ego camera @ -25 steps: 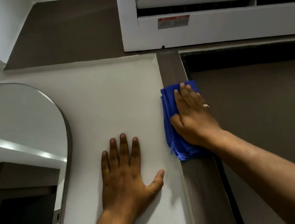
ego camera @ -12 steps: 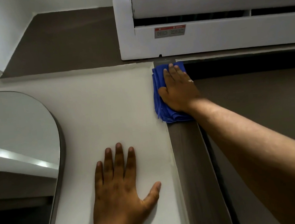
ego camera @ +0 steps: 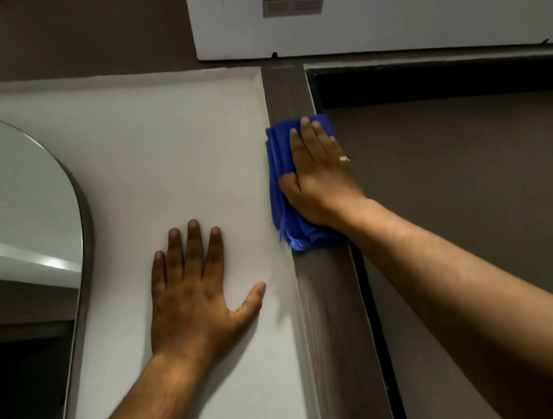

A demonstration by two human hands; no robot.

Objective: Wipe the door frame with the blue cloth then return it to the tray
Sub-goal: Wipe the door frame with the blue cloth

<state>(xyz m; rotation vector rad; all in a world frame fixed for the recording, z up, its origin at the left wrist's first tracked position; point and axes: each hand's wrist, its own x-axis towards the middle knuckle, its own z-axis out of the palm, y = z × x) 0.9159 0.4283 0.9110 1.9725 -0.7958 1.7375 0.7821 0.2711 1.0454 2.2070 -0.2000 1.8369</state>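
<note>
A folded blue cloth (ego camera: 285,208) lies flat against the dark brown door frame (ego camera: 333,323), a little below the frame's top corner. My right hand (ego camera: 319,177) presses on the cloth with fingers stretched upward and covers most of it. My left hand (ego camera: 194,287) rests flat with spread fingers on the white wall (ego camera: 158,154) left of the frame, holding nothing. The tray is not in view.
A white air conditioner (ego camera: 384,21) hangs just above the door frame's top. The brown door panel (ego camera: 472,187) fills the right side. A rounded mirror (ego camera: 17,218) with a metal rim is mounted on the wall at the left.
My right hand rose with the cloth to the frame's top corner, then slid back down a little. My left hand stayed flat on the wall.
</note>
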